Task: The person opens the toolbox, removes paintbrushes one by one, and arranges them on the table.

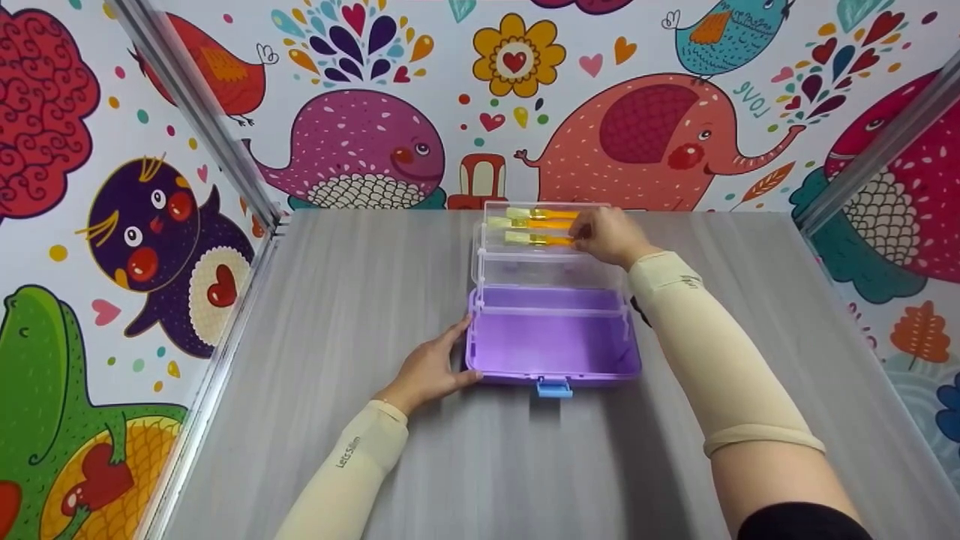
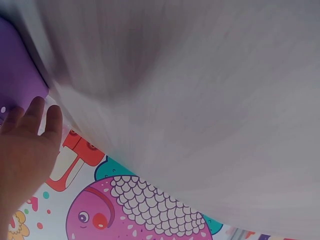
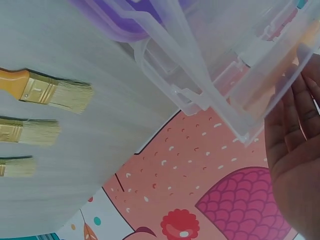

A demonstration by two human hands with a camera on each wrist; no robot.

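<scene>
A purple box (image 1: 555,345) stands with its clear fold-out tray (image 1: 551,259) raised at the back. My left hand (image 1: 431,371) steadies the box's left front corner, its fingers extended along the side and thumb at the front edge. Three paintbrushes (image 1: 525,239) with orange handles and pale bristles lie side by side in the upper tray. Fingers and thumb of my right hand (image 1: 611,235) pinch the handle end of the lowest one. The right wrist view shows this hand (image 3: 297,165) at the clear tray wall (image 3: 220,95), fingers partly behind plastic.
Three more paintbrushes (image 3: 72,95) lie on the grey table at left in the right wrist view; the head view hides them behind the right sleeve (image 1: 712,367). A blue latch (image 1: 553,388) hangs at the box front. Patterned walls (image 1: 480,142) rise behind and beside the table.
</scene>
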